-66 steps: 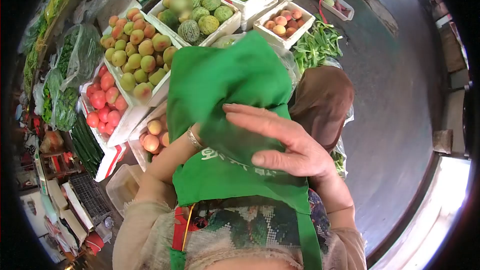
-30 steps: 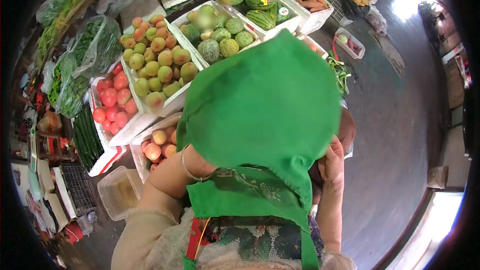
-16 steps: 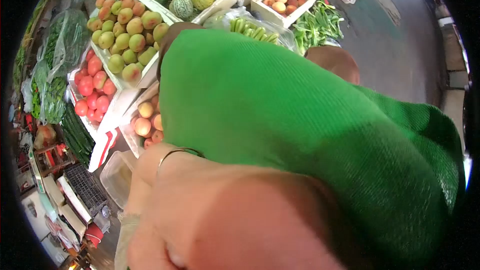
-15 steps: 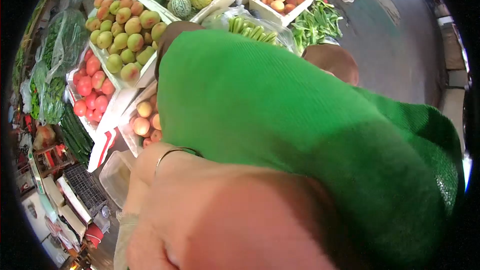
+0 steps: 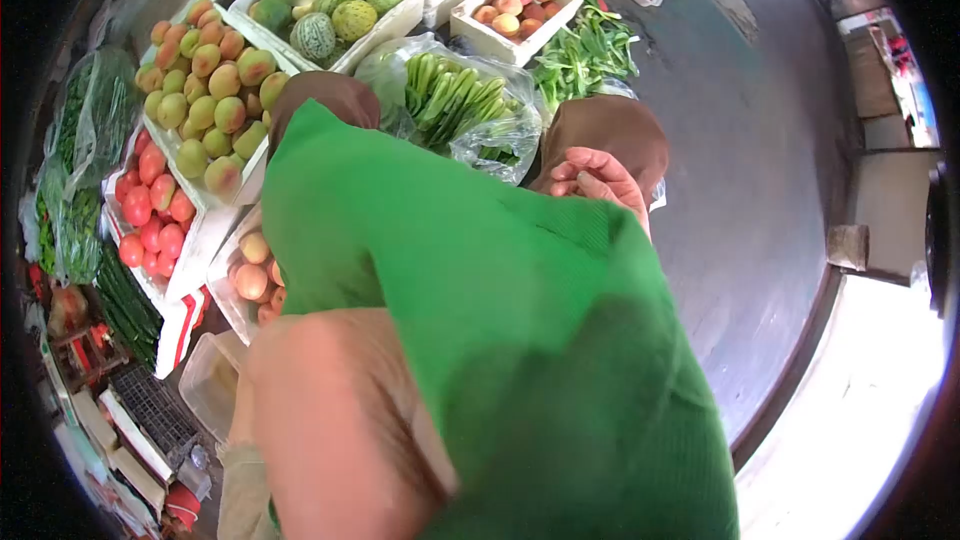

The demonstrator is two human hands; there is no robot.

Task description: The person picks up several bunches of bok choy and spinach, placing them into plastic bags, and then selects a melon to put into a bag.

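Observation:
Green ribbed cloth [image 5: 470,230] spreads across the middle of the head view and over part of my brown-clad knees. My right hand [image 5: 608,178] comes out beyond its far edge, by the right knee [image 5: 640,135]. Its fingers are loosely bent and a little apart, with nothing visible in them. Very close to the camera at lower left is my left hand [image 5: 325,420], large and blurred. It is beside the green cloth, and its fingers cannot be made out.
Ahead stand white boxes of green-red fruit [image 5: 215,90], striped melons [image 5: 345,15], peaches [image 5: 515,10] and tomatoes [image 5: 155,205]. Bagged green stalks [image 5: 450,95] and loose leafy greens [image 5: 590,55] lie before my knees. A clear plastic tub [image 5: 210,380] sits at left. Grey floor [image 5: 740,210] extends right.
The green cloth has shifted down and left, uncovering my right hand and more of the bagged stalks. My left hand has moved lower left; its bracelet no longer shows. The view has turned slightly right.

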